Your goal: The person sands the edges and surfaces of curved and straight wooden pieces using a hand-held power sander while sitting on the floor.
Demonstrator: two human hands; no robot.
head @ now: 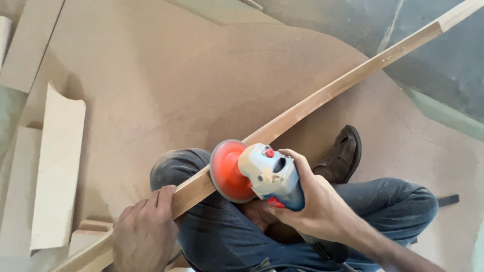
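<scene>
The strip [322, 95], a long, slightly curved length of pale wood, runs on a diagonal from the lower left of the view up to the top right corner, crossing over the person's knee [176, 166]. Its long axis points away from the body toward the upper right.

The left hand [143, 229] is closed around the strip near its lower end, fingers wrapped over the top edge, pinning it against the leg. The right hand [315, 201] is clenched around the body of a grinder [267, 176], thumb and fingers curled round the blue-and-white housing. The grinder's orange disc [229, 171] stands on edge just beside the strip, on its lower-right flank, a little way up from the left hand; it seems to touch the wood, though the contact itself is hidden behind the disc.

So the right hand lies nearer the worked spot, the left farther down the strip. A shoe [343, 153] rests just under the strip on the board floor [151, 75], and a pale offcut [58, 171] lies well apart at left.
</scene>
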